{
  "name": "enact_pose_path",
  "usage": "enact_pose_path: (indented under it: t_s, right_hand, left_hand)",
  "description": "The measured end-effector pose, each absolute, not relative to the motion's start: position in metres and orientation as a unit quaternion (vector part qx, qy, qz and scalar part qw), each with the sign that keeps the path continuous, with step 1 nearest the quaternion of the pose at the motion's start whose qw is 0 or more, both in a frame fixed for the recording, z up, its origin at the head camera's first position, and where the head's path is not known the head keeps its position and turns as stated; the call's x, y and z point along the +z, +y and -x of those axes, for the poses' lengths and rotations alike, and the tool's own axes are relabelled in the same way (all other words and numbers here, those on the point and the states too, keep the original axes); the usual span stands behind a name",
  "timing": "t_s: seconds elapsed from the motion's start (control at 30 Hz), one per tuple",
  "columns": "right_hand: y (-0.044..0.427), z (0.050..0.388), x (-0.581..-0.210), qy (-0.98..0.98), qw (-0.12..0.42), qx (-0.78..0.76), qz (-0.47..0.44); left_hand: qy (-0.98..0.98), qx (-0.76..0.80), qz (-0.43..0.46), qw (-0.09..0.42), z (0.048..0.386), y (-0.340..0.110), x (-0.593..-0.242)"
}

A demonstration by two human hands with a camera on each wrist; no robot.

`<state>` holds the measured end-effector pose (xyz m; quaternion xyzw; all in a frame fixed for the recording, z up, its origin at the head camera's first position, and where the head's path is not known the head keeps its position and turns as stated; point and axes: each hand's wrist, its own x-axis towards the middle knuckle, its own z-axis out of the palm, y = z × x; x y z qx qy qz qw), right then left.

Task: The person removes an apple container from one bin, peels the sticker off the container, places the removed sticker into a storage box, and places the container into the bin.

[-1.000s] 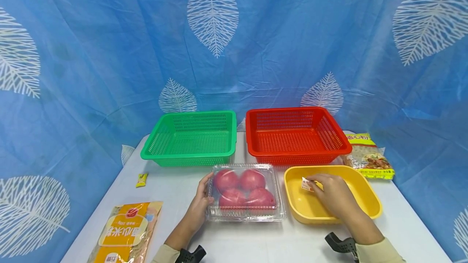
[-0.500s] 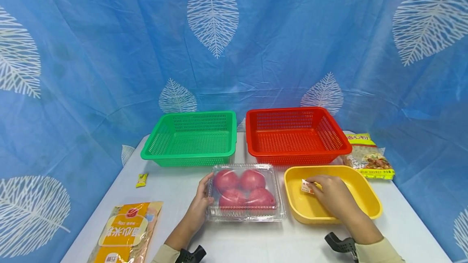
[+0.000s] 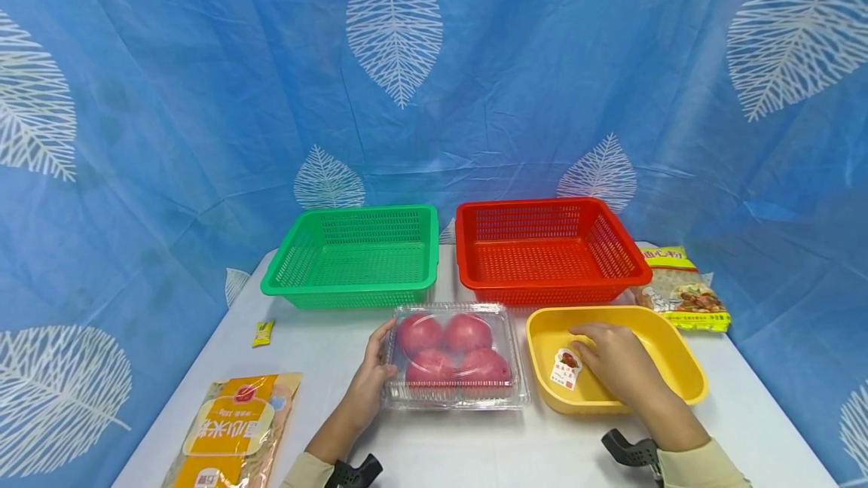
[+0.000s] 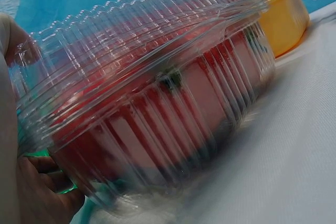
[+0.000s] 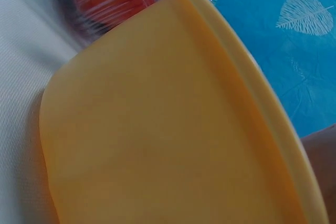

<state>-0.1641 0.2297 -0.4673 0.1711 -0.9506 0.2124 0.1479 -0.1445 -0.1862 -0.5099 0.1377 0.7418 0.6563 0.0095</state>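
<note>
A clear plastic clamshell box of red tomatoes (image 3: 453, 356) rests on the table. My left hand (image 3: 366, 386) holds its left side, with some fingers tucked below the rim in the left wrist view. Inside the yellow basin (image 3: 685, 390) lies a small white label (image 3: 566, 369) with a red picture and print. My right hand (image 3: 620, 360) hovers over that basin, fingers and thumb loosely bent and apart, just up and right of the label. The right wrist view shows mainly the outer wall of the yellow basin (image 5: 142, 114), which hides the fingers.
A green basket (image 3: 359, 296) and a red basket (image 3: 549, 294) stand at the back. Bagged noodles (image 3: 685, 292) lie at the right, behind the basin. An orange-labelled packet (image 3: 233, 428) lies front left, with a small yellow sachet (image 3: 263, 333) beyond it.
The label was pinched in my right fingertips; now it is lower, turned face up and out of their pinch. My left hand and the tomato box have not moved.
</note>
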Motion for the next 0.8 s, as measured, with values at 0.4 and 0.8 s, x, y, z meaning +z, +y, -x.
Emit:
enact_pose_path:
  t_s: [0.4,0.8]
  right_hand:
    - [0.2271,0.1628,-0.4641,-0.951,0.155,0.217,-0.159]
    - [0.2249,0.1602,-0.4655,-0.94,0.183,0.24,-0.161]
  left_hand:
    - [0.746,0.65,-0.144,0.006,0.1447,-0.1866,-0.51]
    - [0.745,0.652,-0.144,0.006,0.1444,-0.1866,-0.5106]
